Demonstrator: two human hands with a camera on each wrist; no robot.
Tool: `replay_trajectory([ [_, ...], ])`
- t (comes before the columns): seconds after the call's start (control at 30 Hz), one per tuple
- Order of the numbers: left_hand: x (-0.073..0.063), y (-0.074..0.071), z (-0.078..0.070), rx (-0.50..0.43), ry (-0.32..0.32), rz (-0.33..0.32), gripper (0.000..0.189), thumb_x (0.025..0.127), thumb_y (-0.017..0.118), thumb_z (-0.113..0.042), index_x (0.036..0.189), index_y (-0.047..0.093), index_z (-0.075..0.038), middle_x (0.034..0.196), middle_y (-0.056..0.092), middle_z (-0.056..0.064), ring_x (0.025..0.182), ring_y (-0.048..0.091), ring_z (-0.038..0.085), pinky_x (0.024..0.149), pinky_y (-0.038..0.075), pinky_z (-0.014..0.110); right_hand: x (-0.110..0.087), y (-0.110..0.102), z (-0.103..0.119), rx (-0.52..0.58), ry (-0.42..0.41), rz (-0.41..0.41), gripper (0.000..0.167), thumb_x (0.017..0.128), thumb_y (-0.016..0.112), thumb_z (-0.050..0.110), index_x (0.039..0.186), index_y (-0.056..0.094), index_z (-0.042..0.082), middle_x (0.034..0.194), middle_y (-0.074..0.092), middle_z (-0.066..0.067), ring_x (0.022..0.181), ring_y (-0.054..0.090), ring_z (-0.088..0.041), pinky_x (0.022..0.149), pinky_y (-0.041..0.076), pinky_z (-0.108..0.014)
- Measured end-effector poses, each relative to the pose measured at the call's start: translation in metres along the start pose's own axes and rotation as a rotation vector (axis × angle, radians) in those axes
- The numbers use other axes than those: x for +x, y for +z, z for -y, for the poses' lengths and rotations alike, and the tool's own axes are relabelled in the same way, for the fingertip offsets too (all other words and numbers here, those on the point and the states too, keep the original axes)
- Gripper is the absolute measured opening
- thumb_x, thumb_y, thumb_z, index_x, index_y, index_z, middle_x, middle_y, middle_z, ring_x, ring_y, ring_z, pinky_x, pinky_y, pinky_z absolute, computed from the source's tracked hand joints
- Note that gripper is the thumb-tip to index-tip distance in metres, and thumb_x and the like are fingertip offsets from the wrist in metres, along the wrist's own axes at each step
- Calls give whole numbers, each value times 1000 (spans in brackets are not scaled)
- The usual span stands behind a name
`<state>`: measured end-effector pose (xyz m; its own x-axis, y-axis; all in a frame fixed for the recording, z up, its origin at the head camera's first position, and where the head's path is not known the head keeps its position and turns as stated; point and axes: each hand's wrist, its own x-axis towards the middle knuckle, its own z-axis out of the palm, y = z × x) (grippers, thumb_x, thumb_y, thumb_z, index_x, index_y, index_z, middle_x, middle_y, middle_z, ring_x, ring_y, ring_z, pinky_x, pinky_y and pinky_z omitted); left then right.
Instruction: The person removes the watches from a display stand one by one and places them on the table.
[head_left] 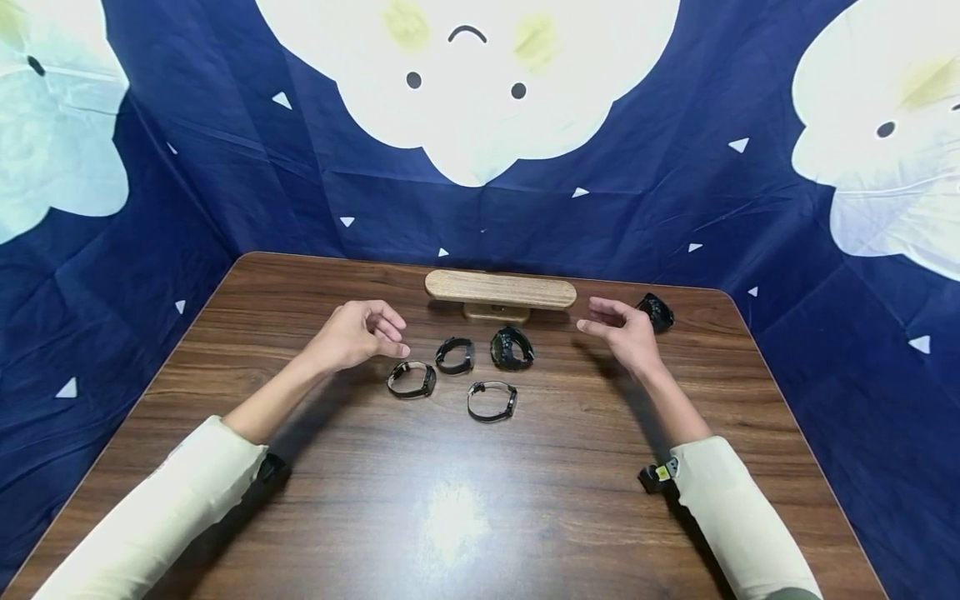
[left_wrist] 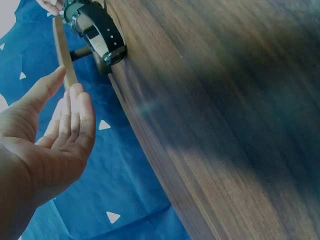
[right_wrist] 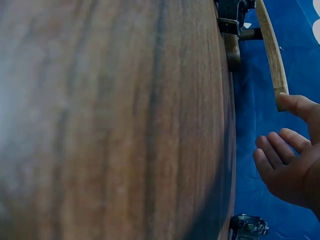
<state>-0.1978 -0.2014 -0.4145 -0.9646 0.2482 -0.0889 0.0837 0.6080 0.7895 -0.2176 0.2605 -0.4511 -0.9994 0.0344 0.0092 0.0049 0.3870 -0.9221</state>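
Note:
My left hand (head_left: pixel 358 335) hovers above the table with its fingers loosely bent and nothing in them. Just below its fingertips lies a thin black-strapped wristwatch (head_left: pixel 429 381), its strap looped. Another dark watch (head_left: pixel 469 358) and a chunky black watch (head_left: pixel 501 348) sit to the right, with a slim watch (head_left: pixel 512 404) nearer the front. On the other side my right hand (head_left: pixel 624 335) is held up, also holding nothing, its thumb apart from the fingers. A black watch (head_left: pixel 657 312) lies right behind it. Between the hands stands a wooden T-shaped stand (head_left: pixel 500 289), its bar bare.
The wood-grain table (head_left: pixel 337 483) has rounded back corners, and light glares off its front middle. Behind it hangs a dark blue cloth (head_left: pixel 247 183) with white cloud shapes and small triangles. Each sleeve cuff has a small black device, such as this one (head_left: pixel 651 478) at the right.

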Motion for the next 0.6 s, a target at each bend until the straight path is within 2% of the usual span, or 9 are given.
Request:
replay_trajectory([
  [0.3, 5, -7, 6, 43, 0, -36, 45, 87, 98, -22, 122, 77, -3, 103, 84, 7, 90, 75, 16, 82, 58, 27, -5, -6, -1, -36, 11, 15, 66, 100, 87, 23, 157, 63, 0, 159, 67, -23, 150, 64, -38, 94, 50, -5],
  [0.6, 6, -12, 9, 55, -7, -47, 45, 88, 97, -25, 124, 77, -5, 105, 84, 8, 89, 76, 17, 84, 58, 30, -8, -8, 0, -83, 4, 22, 65, 100, 88, 25, 156, 65, 1, 156, 69, -22, 148, 66, -36, 102, 51, -12],
])
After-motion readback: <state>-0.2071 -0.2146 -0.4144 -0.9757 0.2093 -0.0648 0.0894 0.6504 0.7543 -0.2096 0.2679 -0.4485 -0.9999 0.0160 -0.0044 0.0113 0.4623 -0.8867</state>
